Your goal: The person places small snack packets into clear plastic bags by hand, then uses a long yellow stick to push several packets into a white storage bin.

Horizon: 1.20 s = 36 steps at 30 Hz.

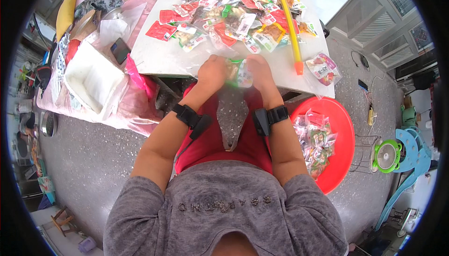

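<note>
Between my two hands, at the near edge of the white table (151,54), is a clear snack packet with green edging (235,72). My left hand (213,70) is closed on its left side. On its right side, my right hand (260,72) grips it, slightly blurred. The fingertips of both hands are mostly hidden. Just beyond lies a heap of small sealed food packets (221,33), red, clear and yellow-edged. A yellow tube with an orange end (289,28) lies along the heap's right side. A clear bag with a pink and purple label (322,67) rests at the table's right corner.
A red plastic tub (342,143) holding several packets (315,140) stands on the floor by my right arm. To the left, a pink-covered surface (140,112) bears a white foam box (94,77) and a smartphone (120,51). A green fan (386,156) stands far right.
</note>
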Available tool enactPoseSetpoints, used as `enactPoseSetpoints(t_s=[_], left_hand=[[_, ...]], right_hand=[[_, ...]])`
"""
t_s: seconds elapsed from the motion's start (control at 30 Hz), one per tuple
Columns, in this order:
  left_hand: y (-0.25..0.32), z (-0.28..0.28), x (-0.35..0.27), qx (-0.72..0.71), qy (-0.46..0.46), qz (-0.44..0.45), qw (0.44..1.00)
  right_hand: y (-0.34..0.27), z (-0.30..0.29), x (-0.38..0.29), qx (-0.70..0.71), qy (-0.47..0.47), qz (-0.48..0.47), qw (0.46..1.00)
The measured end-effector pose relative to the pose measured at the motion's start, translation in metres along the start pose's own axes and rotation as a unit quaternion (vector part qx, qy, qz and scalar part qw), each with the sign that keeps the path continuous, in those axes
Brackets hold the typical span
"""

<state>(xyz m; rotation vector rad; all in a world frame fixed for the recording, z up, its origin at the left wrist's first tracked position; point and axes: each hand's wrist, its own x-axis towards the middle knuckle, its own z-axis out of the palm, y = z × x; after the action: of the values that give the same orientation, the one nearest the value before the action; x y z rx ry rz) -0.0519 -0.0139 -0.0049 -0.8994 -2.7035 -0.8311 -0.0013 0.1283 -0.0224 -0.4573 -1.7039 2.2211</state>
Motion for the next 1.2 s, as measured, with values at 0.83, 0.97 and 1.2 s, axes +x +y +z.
enactPoseSetpoints(t_s=[0.83, 0.97, 1.2], left_hand=[[0.025, 0.028, 0.025, -0.067, -0.006, 0.018, 0.998], [0.029, 0.029, 0.025, -0.076, 0.009, 0.037, 0.996], [0.011, 0.011, 0.026, -0.080, 0.021, -0.012, 0.997]], right_hand=[[-0.026, -0.010, 0.028, -0.404, -0.190, -0.036, 0.894], [0.000, -0.013, 0.055, -0.458, -0.219, -0.137, 0.851], [-0.001, 0.004, 0.042, -0.426, -0.144, -0.080, 0.890]])
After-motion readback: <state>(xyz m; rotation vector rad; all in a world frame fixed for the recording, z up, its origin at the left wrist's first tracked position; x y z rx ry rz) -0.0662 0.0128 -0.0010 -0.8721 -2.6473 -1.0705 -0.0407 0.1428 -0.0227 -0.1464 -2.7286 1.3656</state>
